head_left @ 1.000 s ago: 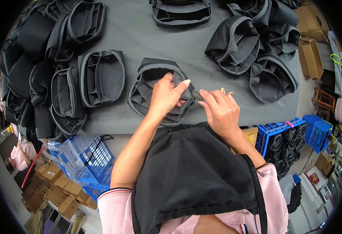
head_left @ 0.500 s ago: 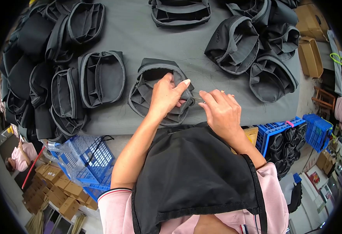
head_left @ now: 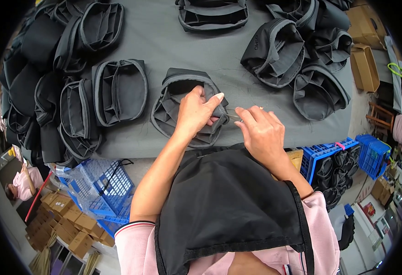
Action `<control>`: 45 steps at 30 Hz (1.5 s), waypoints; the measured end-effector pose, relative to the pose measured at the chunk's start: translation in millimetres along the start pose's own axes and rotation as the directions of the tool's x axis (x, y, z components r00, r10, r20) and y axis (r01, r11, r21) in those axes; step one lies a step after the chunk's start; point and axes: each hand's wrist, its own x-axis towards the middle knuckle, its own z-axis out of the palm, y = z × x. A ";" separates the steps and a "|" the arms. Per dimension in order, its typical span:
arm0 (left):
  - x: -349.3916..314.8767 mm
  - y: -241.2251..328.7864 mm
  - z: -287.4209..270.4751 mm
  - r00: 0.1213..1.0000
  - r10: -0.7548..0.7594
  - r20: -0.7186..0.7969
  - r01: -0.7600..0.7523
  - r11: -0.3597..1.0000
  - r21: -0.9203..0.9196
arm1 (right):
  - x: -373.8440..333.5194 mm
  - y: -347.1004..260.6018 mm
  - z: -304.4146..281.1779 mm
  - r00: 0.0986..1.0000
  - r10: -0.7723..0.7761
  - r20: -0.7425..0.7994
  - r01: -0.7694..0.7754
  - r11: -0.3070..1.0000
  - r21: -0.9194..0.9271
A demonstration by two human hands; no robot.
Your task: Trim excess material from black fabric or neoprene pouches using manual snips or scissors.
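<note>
- We have the pouch on the grey table, its mouth facing up toward us, dark dividers showing inside.
- Our left hand is partly inside the pouch and grips its right wall, the thumb along the rim; some of the fingers are hidden from us.
- Our right hand, just right of the pouch, is closed around a thin metal tool, most of which our fingers cover.
- The tool points left to the right rim of the pouch; we cannot tell whether its tip touches the cloth.
- Left of the pouch, near it, we see a second pouch, also mouth up.
- Farther left of the pouch, we have a heaped pile of dark pouches.
- Well beyond the pouch, we see a far pouch with its opening turned toward us.
- Right of the pouch and somewhat beyond it, we have a cluster of pouches.
- On our side of the pouch, we wear a black apron.
- Below and right of the pouch, we see a blue crate with dark pouches.
</note>
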 end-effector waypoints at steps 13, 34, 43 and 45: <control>1.4 3.7 -1.0 1.000 -0.026 -0.007 0.026 1.000 0.011 | -5.3 3.7 15.4 0.992 0.057 -0.111 -0.046 0.994 0.101; 1.3 1.4 -2.1 1.000 -0.025 0.006 0.025 0.998 -0.049 | -8.5 10.7 40.3 0.907 0.397 0.144 -0.371 0.587 0.719; 2.6 0.5 -1.2 1.000 -0.019 -0.005 0.018 0.998 -0.061 | -13.8 15.0 27.9 0.956 0.292 0.007 -0.254 0.818 0.516; 3.7 -0.3 -0.9 1.000 -0.023 -0.011 0.023 0.999 -0.042 | -10.5 18.8 26.3 0.959 0.283 -0.006 -0.235 0.809 0.539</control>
